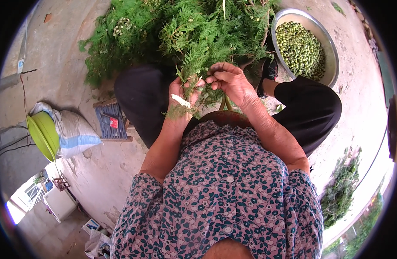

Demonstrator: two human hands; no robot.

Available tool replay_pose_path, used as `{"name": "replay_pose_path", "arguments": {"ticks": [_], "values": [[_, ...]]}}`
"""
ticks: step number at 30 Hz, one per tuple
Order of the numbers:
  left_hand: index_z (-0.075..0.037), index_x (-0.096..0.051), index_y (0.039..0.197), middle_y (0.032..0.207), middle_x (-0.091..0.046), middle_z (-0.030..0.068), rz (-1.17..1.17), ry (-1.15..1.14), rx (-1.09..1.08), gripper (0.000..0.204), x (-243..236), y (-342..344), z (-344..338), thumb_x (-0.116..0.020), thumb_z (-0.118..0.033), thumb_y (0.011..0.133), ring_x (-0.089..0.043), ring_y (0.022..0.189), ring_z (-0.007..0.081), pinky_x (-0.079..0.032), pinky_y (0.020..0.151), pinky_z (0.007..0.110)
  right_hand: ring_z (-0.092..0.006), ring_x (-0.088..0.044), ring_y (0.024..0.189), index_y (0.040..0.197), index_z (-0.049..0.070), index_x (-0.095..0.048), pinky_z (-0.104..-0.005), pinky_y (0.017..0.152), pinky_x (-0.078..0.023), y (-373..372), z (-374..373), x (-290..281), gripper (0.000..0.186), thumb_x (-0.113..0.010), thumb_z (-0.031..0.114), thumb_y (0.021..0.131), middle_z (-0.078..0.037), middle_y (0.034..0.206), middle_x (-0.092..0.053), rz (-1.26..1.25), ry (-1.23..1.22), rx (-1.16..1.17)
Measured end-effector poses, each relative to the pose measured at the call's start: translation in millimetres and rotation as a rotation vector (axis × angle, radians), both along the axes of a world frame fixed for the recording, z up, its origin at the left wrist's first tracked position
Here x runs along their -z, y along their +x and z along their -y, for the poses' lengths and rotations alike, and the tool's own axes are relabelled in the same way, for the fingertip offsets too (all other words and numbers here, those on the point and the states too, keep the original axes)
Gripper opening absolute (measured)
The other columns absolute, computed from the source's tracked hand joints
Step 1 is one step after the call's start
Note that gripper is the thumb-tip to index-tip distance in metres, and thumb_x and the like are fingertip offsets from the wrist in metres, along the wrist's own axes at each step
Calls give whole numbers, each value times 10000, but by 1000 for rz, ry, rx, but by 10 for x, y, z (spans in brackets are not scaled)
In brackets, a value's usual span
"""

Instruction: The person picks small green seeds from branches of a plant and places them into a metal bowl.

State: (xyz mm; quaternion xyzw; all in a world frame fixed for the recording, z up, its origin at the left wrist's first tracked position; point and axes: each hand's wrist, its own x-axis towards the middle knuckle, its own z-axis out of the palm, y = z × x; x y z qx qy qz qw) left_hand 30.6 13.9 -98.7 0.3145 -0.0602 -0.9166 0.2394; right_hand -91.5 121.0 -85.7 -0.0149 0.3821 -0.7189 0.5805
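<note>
My left hand (181,93) is closed on a leafy green sprig (189,62), with a pale, narrow strip (181,100) lying across the fingers. Just to its right, my right hand (233,84) has its fingertips pinched at the sprig's stems; what exactly is between them is too small to make out. A big heap of feathery green branches (142,30), some bearing small pale-green cones, fills the area beyond my hands. A reddish-brown container (222,118) with a handle sits between my knees, partly hidden beneath my wrists.
A steel basin (332,60) of small green cones stands at upper right. At left are a low woven stool (107,114) with small items on it, a lime-green plastic tub (41,134) and a white sack (77,138). More cut greenery (341,190) lies at lower right on the concrete.
</note>
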Motion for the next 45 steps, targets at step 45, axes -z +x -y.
{"name": "replay_pose_path", "arguments": {"ticks": [45], "values": [[-36,-475,884,725,-477,25,-298,-266,223,130,87,142,10,-450,-163,864,-494,572,133,-398,428,182,-198,-569,620,881,5,-583,-290,581,-468,373,39,-59,188,-641,48,708,-100,729,-588,-1133,117,51]]}}
